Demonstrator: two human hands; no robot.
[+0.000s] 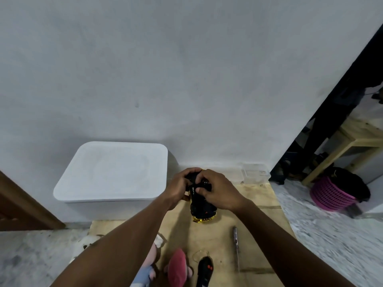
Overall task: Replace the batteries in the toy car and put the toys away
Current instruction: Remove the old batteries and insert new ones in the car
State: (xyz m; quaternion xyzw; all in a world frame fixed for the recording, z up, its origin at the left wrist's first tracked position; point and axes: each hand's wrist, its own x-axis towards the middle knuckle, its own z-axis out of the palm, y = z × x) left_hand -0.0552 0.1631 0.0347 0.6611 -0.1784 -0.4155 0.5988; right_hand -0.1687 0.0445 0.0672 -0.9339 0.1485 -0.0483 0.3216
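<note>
Car: You held the toy car (204,210) in both hands just to the right of the white box (112,172), over the brown board (255,214).
Left hand: Your left hand (177,188) gripped the car's far end from the box side, fingers curled over it.
Right hand: Your right hand (219,192) clasped the side away from the box, fingers curled, thumb on the underside near the middle.
Direction: The long axis ran from you toward the wall. The near end stuck out clear of your fingers. Which end was the front, you could not tell.
Look: The black underside faced up, with a shiny gold body showing along the near edge.
Screwdriver: The screwdriver (236,245) lay on the board, farther from the box than the car and nearer you.
</note>
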